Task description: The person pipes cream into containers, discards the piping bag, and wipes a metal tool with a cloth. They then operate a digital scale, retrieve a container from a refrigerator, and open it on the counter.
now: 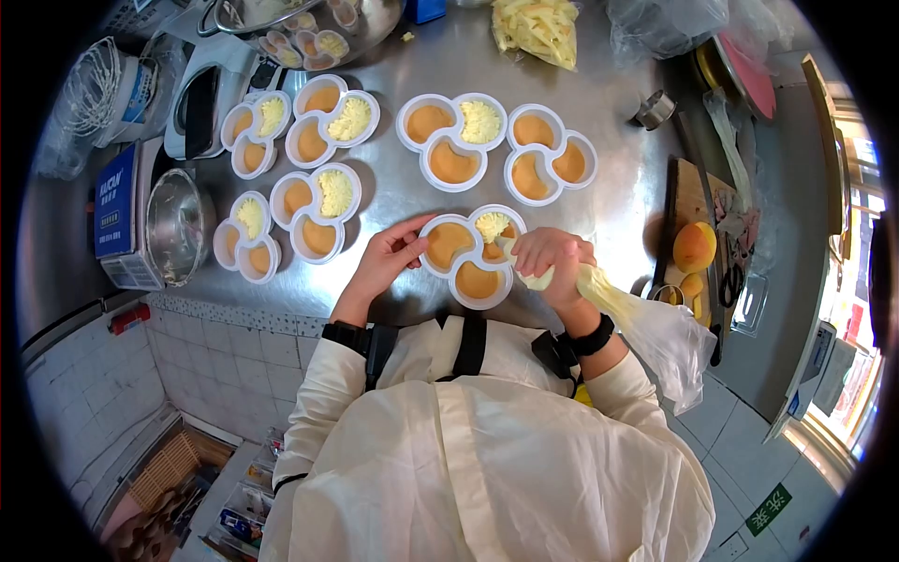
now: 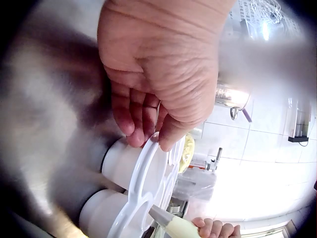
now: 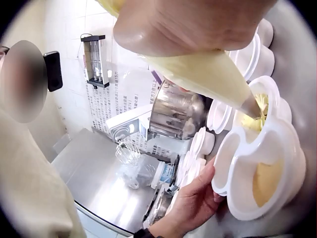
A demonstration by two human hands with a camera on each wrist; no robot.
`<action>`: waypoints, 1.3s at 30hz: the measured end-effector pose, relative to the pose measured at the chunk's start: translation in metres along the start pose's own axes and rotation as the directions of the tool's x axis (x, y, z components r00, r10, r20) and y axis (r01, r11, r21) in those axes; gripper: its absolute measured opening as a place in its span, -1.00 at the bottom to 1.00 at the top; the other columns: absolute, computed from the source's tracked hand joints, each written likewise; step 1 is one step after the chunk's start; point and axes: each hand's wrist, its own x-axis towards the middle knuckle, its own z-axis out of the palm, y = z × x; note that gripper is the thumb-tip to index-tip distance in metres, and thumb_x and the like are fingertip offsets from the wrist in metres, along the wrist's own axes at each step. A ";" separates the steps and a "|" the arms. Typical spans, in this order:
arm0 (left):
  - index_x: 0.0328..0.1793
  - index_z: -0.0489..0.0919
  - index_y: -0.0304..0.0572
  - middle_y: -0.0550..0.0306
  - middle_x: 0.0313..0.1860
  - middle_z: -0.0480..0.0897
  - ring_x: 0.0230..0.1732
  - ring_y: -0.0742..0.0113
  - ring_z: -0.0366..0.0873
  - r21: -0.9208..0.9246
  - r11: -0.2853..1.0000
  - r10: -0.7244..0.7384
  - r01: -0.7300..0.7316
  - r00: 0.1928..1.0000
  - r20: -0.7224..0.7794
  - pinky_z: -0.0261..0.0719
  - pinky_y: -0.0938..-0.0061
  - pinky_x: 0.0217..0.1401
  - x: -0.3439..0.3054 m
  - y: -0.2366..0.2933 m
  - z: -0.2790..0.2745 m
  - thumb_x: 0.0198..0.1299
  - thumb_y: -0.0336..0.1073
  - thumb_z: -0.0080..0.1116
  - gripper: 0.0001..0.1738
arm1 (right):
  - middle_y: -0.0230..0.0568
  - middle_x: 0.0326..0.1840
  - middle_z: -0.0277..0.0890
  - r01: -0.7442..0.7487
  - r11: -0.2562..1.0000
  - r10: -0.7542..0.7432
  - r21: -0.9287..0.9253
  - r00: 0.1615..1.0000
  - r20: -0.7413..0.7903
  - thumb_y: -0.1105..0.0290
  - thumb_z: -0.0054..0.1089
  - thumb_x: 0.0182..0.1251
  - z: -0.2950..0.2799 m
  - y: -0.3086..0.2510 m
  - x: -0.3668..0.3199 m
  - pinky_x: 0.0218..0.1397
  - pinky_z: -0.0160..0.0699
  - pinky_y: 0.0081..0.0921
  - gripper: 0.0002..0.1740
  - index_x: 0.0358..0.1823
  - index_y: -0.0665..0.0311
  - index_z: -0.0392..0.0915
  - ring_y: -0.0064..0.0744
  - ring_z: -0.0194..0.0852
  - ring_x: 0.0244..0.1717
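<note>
At the left of the table (image 1: 613, 211), a shiny round bowl (image 1: 180, 225) sits beside a blue-and-white carton (image 1: 120, 211). To the right stand four white three-part containers in two pairs: the far-left container (image 1: 251, 175) with a second container (image 1: 309, 165) on its right, and the near-left container (image 1: 264, 278) with a fourth container (image 1: 319, 259) on its right. Each has smooth caramel-coloured filling (image 1: 320, 238) in two compartments and textured pale yellow cream (image 1: 350, 120) in the third. Beyond them stands a steel pot (image 1: 365, 37); its contents cannot be made out.

At the near middle, the left hand (image 1: 391, 255) has its grip pinched on the left rim of the working container (image 3: 246, 173), which stands upright. Its left and near compartments show only caramel-coloured filling; cream partly covers the filling in the far-right one. The far-middle container (image 1: 453, 186) has cream in one compartment and filling in two.

The right hand (image 1: 554, 267) has its grip clenched round a piping bag (image 1: 646, 332) of cream, its metal nozzle (image 3: 251, 107) at the partly covered compartment. Beyond, the far-right container (image 1: 534, 200) shows filling in all three compartments, and a clear bag (image 1: 536, 33) holds pale yellow strips. Farther right are a small metal cup (image 1: 655, 110) and a wooden board (image 1: 688, 192) near a yellow-orange fruit (image 1: 694, 248).
</note>
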 end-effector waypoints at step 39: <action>0.24 0.45 -0.03 0.42 -0.56 0.41 -0.51 0.68 0.33 -0.009 1.000 0.027 -0.027 1.000 0.003 0.33 0.77 -0.43 0.000 -0.002 0.000 0.20 -0.32 0.11 -0.57 | -0.18 -0.76 0.35 -0.009 0.999 0.013 0.031 0.994 -0.111 0.21 -0.50 0.50 0.000 0.003 -0.006 -0.43 0.51 -0.44 -0.36 -0.76 0.32 0.31 -0.34 0.38 -0.66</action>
